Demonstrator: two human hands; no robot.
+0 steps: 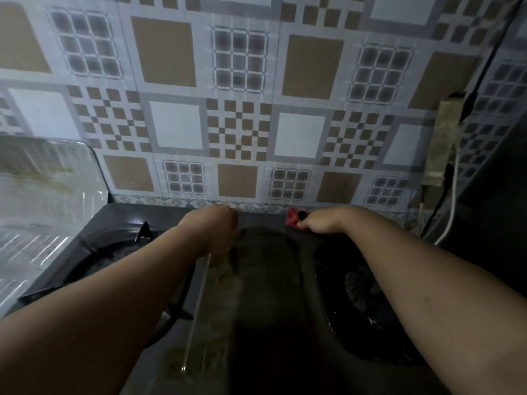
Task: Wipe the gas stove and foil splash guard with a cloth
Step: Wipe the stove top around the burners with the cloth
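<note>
The dark gas stove [268, 323] fills the lower middle, with a burner well on the left [102, 252] and another on the right [356, 295]. My left hand [216, 229] is closed on the top of a thin, shiny, grease-stained panel [199, 303] that stands nearly edge-on over the stove's centre. It looks like a leaf of the foil splash guard. Another foil splash guard leaf [42, 195] stands at the stove's left side. My right hand [319, 222] presses a red cloth [293, 219] onto the stove's back edge, by the wall.
A wall with patterned tiles [242, 109] rises directly behind the stove. At the right, a dirty strip [445, 138] hangs on the wall with a white cable [453, 201] and dark hoses beside it. A dark surface closes the far right.
</note>
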